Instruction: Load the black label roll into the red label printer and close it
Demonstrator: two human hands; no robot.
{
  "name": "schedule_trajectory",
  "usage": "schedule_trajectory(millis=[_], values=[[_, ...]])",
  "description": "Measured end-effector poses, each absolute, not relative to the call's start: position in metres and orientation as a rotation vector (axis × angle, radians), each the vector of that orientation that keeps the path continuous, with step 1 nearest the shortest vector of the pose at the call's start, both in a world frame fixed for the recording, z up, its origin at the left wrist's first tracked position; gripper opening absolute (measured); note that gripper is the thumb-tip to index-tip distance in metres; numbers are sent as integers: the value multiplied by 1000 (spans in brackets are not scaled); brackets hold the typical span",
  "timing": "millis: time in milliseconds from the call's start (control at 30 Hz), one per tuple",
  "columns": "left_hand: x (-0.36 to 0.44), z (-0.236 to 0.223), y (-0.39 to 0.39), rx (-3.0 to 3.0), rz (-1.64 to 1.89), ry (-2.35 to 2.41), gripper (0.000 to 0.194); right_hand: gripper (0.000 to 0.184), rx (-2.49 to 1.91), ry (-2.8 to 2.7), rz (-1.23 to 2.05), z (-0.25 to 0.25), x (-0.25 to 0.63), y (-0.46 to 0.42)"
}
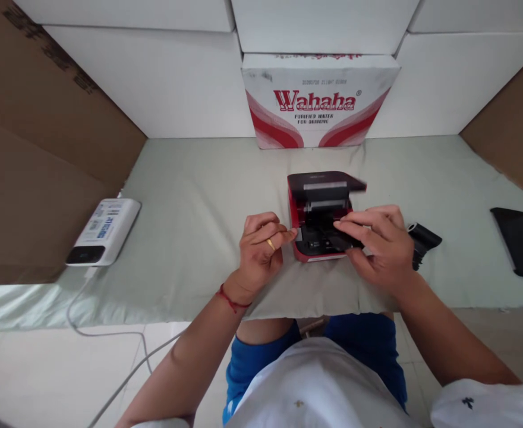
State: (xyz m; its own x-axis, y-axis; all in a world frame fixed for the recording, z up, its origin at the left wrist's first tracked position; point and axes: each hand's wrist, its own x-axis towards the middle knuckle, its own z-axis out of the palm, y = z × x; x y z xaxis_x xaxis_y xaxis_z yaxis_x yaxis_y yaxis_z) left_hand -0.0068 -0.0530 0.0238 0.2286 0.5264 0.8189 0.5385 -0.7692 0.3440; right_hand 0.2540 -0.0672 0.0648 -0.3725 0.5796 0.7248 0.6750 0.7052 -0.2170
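Note:
A small red and black printer sits on the cloth with its dark lid raised and its black inside showing. At its left side is my left hand, fingers curled and fingertips pressed on the left edge by a pale tab. Over the right half of the opening, my right hand pinches a dark, shiny film-like piece between thumb and fingers. My hand partly covers this piece, so its full shape is hidden. Just right of that hand lies a black roll with a pale core end, partly covered.
Behind the printer a Wahaha water carton stands against white boxes. To the left, a white device has a grey cable running off the table's front edge. A black phone lies far right. Brown cardboard borders the left side.

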Motion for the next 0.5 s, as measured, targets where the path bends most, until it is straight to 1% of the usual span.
schedule_trajectory(millis=[100,233,333,433,500], values=[[-5,20,-54,-2446,-1609,-1114,24,32,-1021,-2089,-135,76,252,-53],[-2,17,-57,-2399,-1596,-1053,30,18,-1083,-2052,-134,95,243,-34],[0,15,-57,-2380,-1525,-998,34,15,-1140,-1941,-154,117,237,-28],[1,13,-56,-2383,-1520,-996,38,9,-1083,-1761,-267,139,245,-32],[1,13,-55,-2352,-1554,-1017,40,14,-1070,-1757,-267,151,261,-35]])
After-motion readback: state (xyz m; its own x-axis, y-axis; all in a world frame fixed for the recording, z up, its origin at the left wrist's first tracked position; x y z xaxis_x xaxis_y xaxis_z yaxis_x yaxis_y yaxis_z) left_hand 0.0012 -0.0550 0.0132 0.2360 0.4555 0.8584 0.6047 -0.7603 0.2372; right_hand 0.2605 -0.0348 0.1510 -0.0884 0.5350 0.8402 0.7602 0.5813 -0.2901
